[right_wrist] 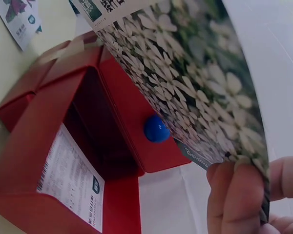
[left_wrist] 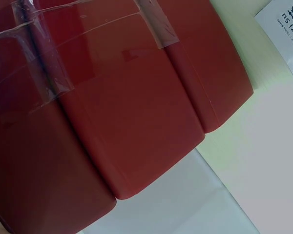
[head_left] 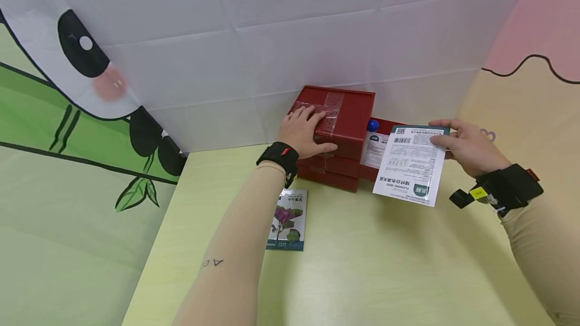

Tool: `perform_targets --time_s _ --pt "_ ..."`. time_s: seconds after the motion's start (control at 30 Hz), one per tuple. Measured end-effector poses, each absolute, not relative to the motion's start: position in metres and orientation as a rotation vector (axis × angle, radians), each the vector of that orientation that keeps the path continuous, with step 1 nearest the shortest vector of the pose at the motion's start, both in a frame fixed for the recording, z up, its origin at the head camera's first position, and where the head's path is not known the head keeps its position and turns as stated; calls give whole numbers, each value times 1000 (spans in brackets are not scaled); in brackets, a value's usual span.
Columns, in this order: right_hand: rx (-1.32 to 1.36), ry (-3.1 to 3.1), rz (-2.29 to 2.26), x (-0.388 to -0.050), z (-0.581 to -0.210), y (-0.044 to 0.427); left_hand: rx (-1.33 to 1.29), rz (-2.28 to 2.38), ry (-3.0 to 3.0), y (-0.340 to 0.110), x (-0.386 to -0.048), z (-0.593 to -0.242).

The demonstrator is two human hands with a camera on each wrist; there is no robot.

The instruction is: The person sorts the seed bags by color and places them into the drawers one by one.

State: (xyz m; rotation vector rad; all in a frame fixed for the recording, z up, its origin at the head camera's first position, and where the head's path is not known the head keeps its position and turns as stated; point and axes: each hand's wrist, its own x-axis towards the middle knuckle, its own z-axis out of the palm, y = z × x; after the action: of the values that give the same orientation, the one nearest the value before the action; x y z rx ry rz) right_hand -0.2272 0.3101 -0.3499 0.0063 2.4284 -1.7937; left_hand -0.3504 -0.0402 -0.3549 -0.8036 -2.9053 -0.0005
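A taped stack of red drawer boxes [head_left: 351, 114] stands against the white backdrop. My left hand [head_left: 303, 132] rests on its top with the fingers spread. On the right side a drawer [right_wrist: 27, 170] is pulled out, and a seed packet [right_wrist: 75, 178] lies inside with its printed white back up. A blue knob [right_wrist: 156, 128] sits on the red face beside that drawer. My right hand [head_left: 468, 147] pinches another seed packet [head_left: 410, 165] by its edge, above and in front of the drawer. Small white flowers cover this packet's front in the right wrist view.
A seed packet with a purple plant picture [head_left: 292, 223] lies on the pale yellow table [head_left: 362, 270], partly under my left forearm. A white backdrop [head_left: 272, 64] rises right behind the boxes. Printed cartoon cloths hang at both sides.
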Motion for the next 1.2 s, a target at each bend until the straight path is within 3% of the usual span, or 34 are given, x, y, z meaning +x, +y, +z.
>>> perform_targets --time_s 0.67,1.2 --pt "126 2551 -1734 -273 -329 329 -791 4 -2912 -41 -351 -356" --pt "184 2658 -1666 -299 -335 311 -785 -4 -2923 -40 -348 -352"
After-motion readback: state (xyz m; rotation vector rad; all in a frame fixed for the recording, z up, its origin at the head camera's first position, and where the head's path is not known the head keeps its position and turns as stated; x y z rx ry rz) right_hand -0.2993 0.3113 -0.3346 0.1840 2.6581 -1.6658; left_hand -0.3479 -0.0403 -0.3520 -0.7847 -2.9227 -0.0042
